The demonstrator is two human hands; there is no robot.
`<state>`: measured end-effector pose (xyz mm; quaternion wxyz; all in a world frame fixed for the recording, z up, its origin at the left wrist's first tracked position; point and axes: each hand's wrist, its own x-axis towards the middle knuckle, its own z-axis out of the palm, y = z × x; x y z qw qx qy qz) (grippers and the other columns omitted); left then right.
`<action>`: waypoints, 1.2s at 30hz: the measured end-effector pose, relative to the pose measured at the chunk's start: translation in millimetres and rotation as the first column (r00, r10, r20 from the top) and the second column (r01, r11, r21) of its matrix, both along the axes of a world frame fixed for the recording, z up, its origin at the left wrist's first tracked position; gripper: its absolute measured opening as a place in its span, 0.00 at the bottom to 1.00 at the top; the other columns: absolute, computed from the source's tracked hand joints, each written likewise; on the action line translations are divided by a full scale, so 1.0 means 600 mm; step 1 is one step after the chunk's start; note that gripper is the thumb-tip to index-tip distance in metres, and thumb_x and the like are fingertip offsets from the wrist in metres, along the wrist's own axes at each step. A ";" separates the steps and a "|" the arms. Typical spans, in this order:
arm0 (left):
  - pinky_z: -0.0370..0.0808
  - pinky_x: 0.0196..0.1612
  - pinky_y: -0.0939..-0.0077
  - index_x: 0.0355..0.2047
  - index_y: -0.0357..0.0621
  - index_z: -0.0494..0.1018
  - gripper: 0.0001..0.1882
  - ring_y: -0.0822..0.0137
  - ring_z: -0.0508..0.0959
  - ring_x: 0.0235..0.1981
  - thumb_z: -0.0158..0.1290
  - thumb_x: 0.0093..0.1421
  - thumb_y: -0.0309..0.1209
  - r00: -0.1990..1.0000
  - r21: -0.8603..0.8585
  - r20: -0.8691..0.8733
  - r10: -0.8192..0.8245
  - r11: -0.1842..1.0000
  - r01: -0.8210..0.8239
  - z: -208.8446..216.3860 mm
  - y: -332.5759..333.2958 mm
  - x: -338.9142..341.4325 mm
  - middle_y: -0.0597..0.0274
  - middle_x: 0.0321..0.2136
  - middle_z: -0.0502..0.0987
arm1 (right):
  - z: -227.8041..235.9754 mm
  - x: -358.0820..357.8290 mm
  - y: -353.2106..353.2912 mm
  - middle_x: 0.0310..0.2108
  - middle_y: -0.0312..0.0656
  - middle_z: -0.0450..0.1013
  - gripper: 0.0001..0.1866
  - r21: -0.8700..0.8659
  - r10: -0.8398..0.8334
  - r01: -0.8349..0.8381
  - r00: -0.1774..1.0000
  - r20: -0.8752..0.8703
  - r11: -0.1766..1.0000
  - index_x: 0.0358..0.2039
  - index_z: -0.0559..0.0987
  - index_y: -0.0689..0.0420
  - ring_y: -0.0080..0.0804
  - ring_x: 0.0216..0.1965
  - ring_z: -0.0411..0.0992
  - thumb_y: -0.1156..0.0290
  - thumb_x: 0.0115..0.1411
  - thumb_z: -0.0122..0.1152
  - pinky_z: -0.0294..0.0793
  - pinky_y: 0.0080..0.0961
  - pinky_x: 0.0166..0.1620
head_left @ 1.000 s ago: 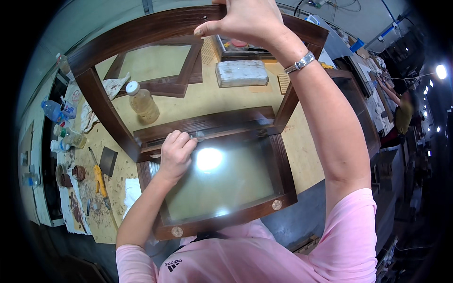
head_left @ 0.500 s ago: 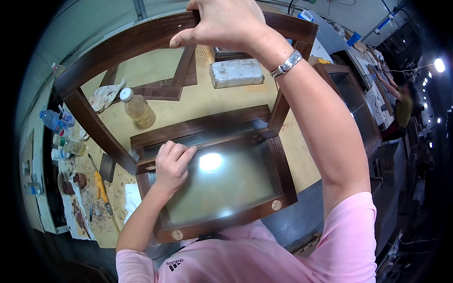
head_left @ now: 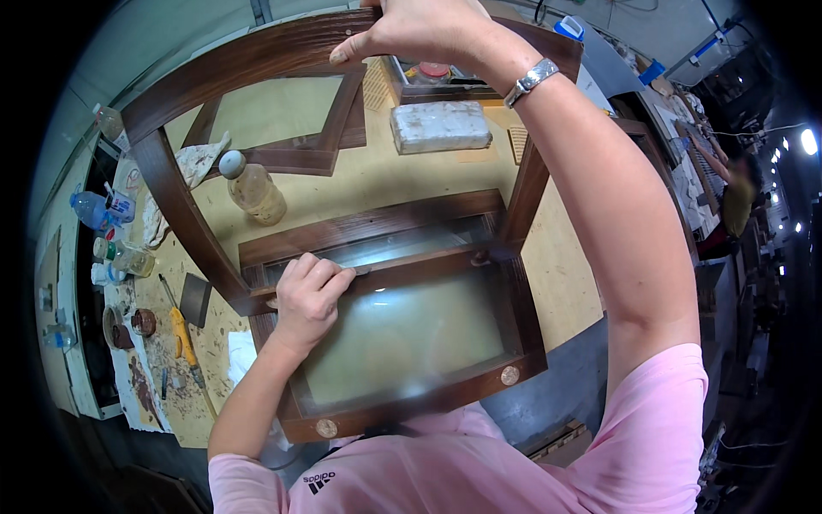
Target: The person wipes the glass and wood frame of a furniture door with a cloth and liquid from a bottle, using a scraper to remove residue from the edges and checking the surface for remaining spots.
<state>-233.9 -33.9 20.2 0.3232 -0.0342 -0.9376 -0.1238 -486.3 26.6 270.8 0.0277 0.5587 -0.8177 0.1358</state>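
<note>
A dark brown wooden cabinet frame [head_left: 235,56] with open sides stands tilted before me on the workbench. Its lower part is a glass panel [head_left: 402,330] in a dark wood border, with two round pale discs on the near rail. My right hand [head_left: 432,30] grips the upper rail from above, its thumb along the near face; the other fingers are partly cut off by the picture's edge. On the inner rail next to the glass rests my left hand [head_left: 312,295], fingers curled in a pinch. A small dark bit shows at its fingertips, too small to name.
Behind the frame are a plastic bottle [head_left: 255,193], a wrapped white block [head_left: 441,127], a rag [head_left: 201,160] and flat wooden frames [head_left: 295,161]. At left lie a yellow-handled tool [head_left: 182,334] and several bottles. A person [head_left: 732,197] works far right.
The upper rail and my right hand have shifted slightly right in view. The large bright reflection on the glass has shrunk to a faint spot. My left hand stays at the inner rail.
</note>
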 end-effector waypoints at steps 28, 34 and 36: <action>0.65 0.26 0.66 0.38 0.40 0.81 0.20 0.62 0.69 0.24 0.56 0.41 0.20 0.999 -0.058 0.015 -0.042 0.997 0.043 -0.029 0.012 0.021 0.64 0.24 0.73 | -0.063 -0.048 -0.031 0.37 0.56 0.80 0.34 -0.043 -0.002 0.005 0.998 0.055 0.999 0.36 0.83 0.63 0.50 0.42 0.78 0.41 0.45 0.73 0.76 0.39 0.46; 0.65 0.26 0.67 0.39 0.40 0.81 0.21 0.63 0.68 0.24 0.56 0.41 0.21 0.997 -0.024 -0.057 -0.061 0.998 0.060 -0.038 0.041 0.005 0.65 0.27 0.76 | -0.055 -0.041 -0.025 0.34 0.54 0.80 0.31 -0.019 -0.015 0.016 0.998 0.055 1.000 0.33 0.84 0.61 0.50 0.39 0.79 0.42 0.45 0.73 0.77 0.39 0.44; 0.65 0.27 0.68 0.39 0.41 0.82 0.21 0.63 0.68 0.25 0.55 0.40 0.20 0.996 0.027 -0.077 -0.047 0.998 0.049 -0.032 0.044 0.002 0.65 0.28 0.76 | -0.047 -0.034 -0.021 0.33 0.54 0.80 0.30 -0.020 0.001 0.000 0.998 0.065 1.000 0.32 0.84 0.60 0.49 0.38 0.79 0.43 0.45 0.73 0.77 0.39 0.44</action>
